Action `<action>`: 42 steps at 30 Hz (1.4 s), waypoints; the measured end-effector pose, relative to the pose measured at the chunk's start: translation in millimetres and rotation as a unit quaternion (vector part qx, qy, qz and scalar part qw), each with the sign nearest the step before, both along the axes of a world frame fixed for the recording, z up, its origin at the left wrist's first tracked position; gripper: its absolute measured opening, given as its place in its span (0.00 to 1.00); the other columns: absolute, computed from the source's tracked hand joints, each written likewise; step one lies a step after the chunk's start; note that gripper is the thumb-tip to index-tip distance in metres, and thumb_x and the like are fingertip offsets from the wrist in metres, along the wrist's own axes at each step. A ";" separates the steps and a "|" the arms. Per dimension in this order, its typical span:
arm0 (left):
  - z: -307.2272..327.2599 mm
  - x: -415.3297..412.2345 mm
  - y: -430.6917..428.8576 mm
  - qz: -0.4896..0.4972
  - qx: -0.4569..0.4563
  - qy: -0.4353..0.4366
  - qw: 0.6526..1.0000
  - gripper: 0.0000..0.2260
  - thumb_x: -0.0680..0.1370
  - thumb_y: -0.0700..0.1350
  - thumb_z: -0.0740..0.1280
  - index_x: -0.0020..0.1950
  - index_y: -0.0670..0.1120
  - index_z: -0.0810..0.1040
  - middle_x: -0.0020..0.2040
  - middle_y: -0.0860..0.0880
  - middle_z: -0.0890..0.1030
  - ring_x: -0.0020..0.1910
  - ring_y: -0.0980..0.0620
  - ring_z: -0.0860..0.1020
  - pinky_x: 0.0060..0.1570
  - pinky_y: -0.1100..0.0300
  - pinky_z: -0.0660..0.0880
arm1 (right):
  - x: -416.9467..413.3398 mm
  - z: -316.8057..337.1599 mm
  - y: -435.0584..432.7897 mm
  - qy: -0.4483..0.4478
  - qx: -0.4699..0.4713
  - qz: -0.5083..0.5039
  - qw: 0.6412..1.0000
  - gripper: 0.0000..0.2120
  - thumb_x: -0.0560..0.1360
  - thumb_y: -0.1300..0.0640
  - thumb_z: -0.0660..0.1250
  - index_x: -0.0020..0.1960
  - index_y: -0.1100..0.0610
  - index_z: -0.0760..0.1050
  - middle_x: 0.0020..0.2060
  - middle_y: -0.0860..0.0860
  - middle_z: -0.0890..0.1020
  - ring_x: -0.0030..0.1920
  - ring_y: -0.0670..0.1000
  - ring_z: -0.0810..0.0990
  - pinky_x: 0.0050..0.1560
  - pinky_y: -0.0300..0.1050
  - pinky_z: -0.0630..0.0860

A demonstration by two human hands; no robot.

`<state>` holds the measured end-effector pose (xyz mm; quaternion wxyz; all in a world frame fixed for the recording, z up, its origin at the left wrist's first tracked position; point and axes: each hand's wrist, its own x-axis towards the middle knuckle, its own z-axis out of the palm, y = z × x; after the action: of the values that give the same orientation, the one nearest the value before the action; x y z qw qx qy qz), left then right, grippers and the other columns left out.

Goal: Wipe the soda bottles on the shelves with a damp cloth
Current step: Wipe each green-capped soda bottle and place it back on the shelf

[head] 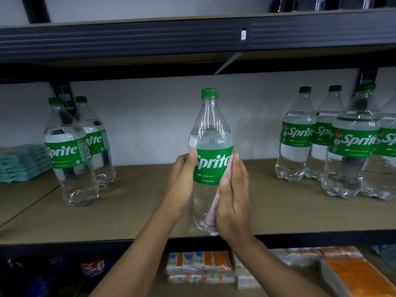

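A clear Sprite bottle (211, 133) with a green cap and green label is upright at the front middle of the brown shelf (139, 211). My left hand (182, 183) grips its left side at label height. Against the bottle's right side, my right hand (232, 202) presses a pale pink cloth (212, 217) with straight fingers. Most of the cloth is hidden between palm and bottle. Two more Sprite bottles (70, 151) stand at the left, and several Sprite bottles (351, 146) at the right.
A stack of folded teal cloths (20, 162) lies at the shelf's far left. A dark metal shelf beam (150, 37) runs overhead. On the shelf below are orange-and-white packs (201, 266) and dark cola bottles (94, 267).
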<state>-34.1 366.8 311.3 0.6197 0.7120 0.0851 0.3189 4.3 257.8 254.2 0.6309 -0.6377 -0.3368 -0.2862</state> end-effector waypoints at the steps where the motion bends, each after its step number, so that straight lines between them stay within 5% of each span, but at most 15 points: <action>1: 0.0 1.7 1.0 -0.007 0.000 0.005 1.000 0.34 0.73 0.78 0.55 0.61 0.55 0.82 0.60 0.56 0.84 0.60 0.58 0.81 0.67 0.50 0.75 | 1.4 13.5 0.6 -0.003 0.002 -0.002 1.000 0.23 0.86 0.48 0.49 0.79 0.35 0.50 0.79 0.35 0.57 0.81 0.42 0.55 0.81 0.52 0.56; 3: 2.9 2.4 1.7 -0.022 -0.017 0.000 1.000 0.33 0.77 0.74 0.54 0.65 0.52 0.81 0.61 0.50 0.84 0.63 0.53 0.81 0.69 0.46 0.74 | 5.5 44.9 1.9 -0.006 0.005 -0.006 1.000 0.22 0.87 0.50 0.50 0.80 0.41 0.56 0.79 0.38 0.61 0.80 0.40 0.57 0.81 0.46 0.56; 6: 4.8 5.5 2.7 -0.042 -0.021 -0.011 0.999 0.41 0.73 0.79 0.55 0.69 0.48 0.76 0.61 0.44 0.83 0.63 0.47 0.81 0.66 0.41 0.75 | 14.3 91.4 3.7 -0.008 0.009 0.004 1.000 0.21 0.87 0.49 0.53 0.79 0.46 0.65 0.74 0.43 0.71 0.74 0.43 0.69 0.75 0.52 0.68; 10: 4.6 1.0 -3.8 -0.020 0.013 -0.023 0.999 0.38 0.61 0.76 0.65 0.65 0.56 0.71 0.47 0.55 0.84 0.44 0.63 0.83 0.45 0.65 0.76 | 20.5 96.9 2.1 -0.010 0.013 0.015 1.000 0.21 0.86 0.49 0.55 0.78 0.45 0.67 0.71 0.44 0.73 0.71 0.44 0.73 0.71 0.51 0.72; 13: 4.7 -1.4 -7.8 -0.040 -0.026 -0.043 0.998 0.35 0.69 0.70 0.75 0.66 0.49 0.73 0.48 0.51 0.85 0.42 0.62 0.84 0.40 0.69 0.77 | 12.6 51.4 3.3 -0.041 0.016 -0.013 0.999 0.23 0.87 0.52 0.52 0.81 0.45 0.58 0.78 0.47 0.65 0.79 0.45 0.62 0.78 0.44 0.62; 17: 2.2 -0.3 -3.7 -0.051 -0.046 -0.050 0.996 0.34 0.68 0.71 0.74 0.64 0.48 0.75 0.49 0.52 0.87 0.48 0.61 0.85 0.44 0.68 0.78 | 1.0 -13.5 -0.9 0.024 0.014 0.037 0.999 0.24 0.87 0.49 0.50 0.79 0.33 0.50 0.78 0.38 0.63 0.79 0.44 0.61 0.79 0.52 0.63; 20: -1.8 1.0 0.5 -0.045 -0.040 -0.048 0.997 0.35 0.64 0.71 0.71 0.63 0.51 0.76 0.53 0.55 0.86 0.52 0.60 0.84 0.48 0.67 0.78 | -3.7 -19.3 -8.1 0.061 0.014 0.059 0.996 0.21 0.86 0.49 0.50 0.77 0.35 0.53 0.70 0.22 0.64 0.74 0.34 0.64 0.73 0.34 0.64; 22: -2.0 1.0 0.7 -0.046 -0.038 -0.050 0.997 0.33 0.65 0.71 0.71 0.62 0.51 0.78 0.56 0.53 0.86 0.56 0.57 0.84 0.53 0.62 0.79 | -5.7 0.5 -8.6 0.057 0.025 0.066 0.996 0.21 0.87 0.52 0.50 0.77 0.37 0.55 0.70 0.23 0.64 0.73 0.33 0.65 0.69 0.29 0.65; 26: -0.8 -3.3 2.2 -0.053 -0.028 -0.046 0.997 0.32 0.69 0.70 0.69 0.64 0.50 0.80 0.56 0.50 0.86 0.57 0.53 0.84 0.57 0.56 0.78 | 1.2 68.3 -3.0 0.008 0.006 0.031 0.999 0.20 0.88 0.53 0.51 0.79 0.40 0.58 0.77 0.36 0.63 0.78 0.37 0.60 0.79 0.46 0.61; 29: -2.0 -7.5 4.2 -0.060 -0.023 -0.043 0.997 0.33 0.70 0.72 0.67 0.65 0.51 0.79 0.58 0.49 0.85 0.60 0.49 0.83 0.65 0.47 0.77 | 8.0 97.5 2.0 0.010 0.008 0.022 1.000 0.20 0.87 0.52 0.54 0.79 0.45 0.65 0.75 0.39 0.69 0.75 0.36 0.64 0.78 0.47 0.63; 32: -2.9 -9.7 2.2 -0.070 -0.048 -0.047 0.995 0.34 0.67 0.71 0.69 0.67 0.53 0.76 0.59 0.49 0.84 0.59 0.51 0.83 0.65 0.47 0.77 | 6.8 77.7 4.5 -0.008 0.030 -0.005 0.999 0.21 0.88 0.52 0.53 0.80 0.46 0.63 0.76 0.43 0.68 0.77 0.41 0.64 0.78 0.47 0.64; 35: -3.6 -9.4 0.5 -0.065 -0.049 -0.043 0.996 0.36 0.64 0.71 0.70 0.66 0.55 0.73 0.56 0.54 0.85 0.57 0.55 0.84 0.59 0.53 0.78 | 3.0 29.8 4.3 -0.005 0.035 0.006 0.999 0.23 0.87 0.46 0.49 0.81 0.36 0.52 0.79 0.44 0.63 0.78 0.51 0.65 0.74 0.62 0.69; 39: -1.0 -7.0 -1.0 -0.028 -0.013 -0.027 0.999 0.43 0.54 0.77 0.75 0.61 0.57 0.71 0.57 0.53 0.84 0.57 0.55 0.84 0.57 0.57 0.80 | -4.2 -25.8 -2.3 0.030 -0.004 0.024 0.999 0.24 0.87 0.46 0.48 0.81 0.35 0.48 0.81 0.40 0.57 0.82 0.45 0.55 0.79 0.60 0.60; 42: 3.0 -4.8 -3.1 -0.024 0.002 -0.015 1.000 0.39 0.57 0.74 0.76 0.59 0.54 0.72 0.56 0.53 0.84 0.53 0.58 0.84 0.52 0.60 0.81 | -5.3 -22.4 -3.7 0.035 -0.014 0.016 0.999 0.24 0.86 0.46 0.47 0.81 0.33 0.47 0.81 0.38 0.55 0.81 0.42 0.53 0.81 0.58 0.57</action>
<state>-38.9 363.7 314.3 0.6269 0.7102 0.0576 0.3150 -1.0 254.1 231.8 0.6379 -0.6503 -0.3288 -0.2491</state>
